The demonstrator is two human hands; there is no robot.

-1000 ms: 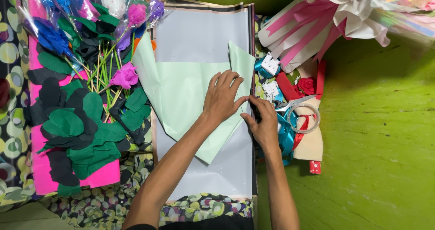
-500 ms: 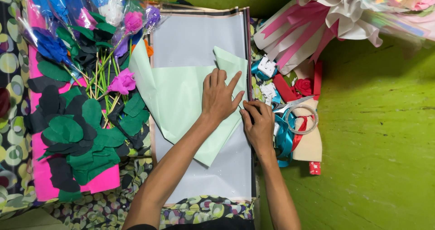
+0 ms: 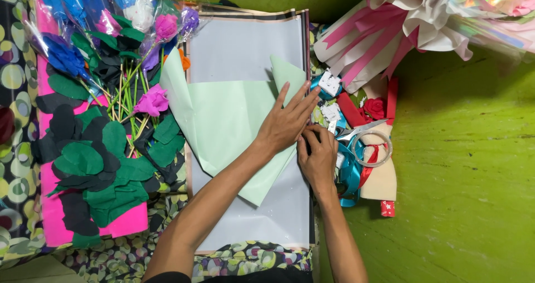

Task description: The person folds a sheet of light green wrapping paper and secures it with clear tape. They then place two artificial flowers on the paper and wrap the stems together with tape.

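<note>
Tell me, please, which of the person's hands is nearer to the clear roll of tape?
The right. The right hand presses the paper's edge just left of the clear roll of tape, apart from it. The left hand lies flat on the mint-green paper, farther left.

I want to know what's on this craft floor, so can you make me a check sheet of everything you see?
Surface: grey sheet lying flat over a patterned cloth on a green floor.
Job's things: pale green paper, folded, lying on the grey sheet.
Clutter: paper flowers and green leaves at left; ribbons, tape roll and wrapped bouquet at right.
Grips: left hand flat on the green paper; right hand pressing its right edge.
Cables: nothing seen.
Surroundings: pink sheet under the leaves.
</note>
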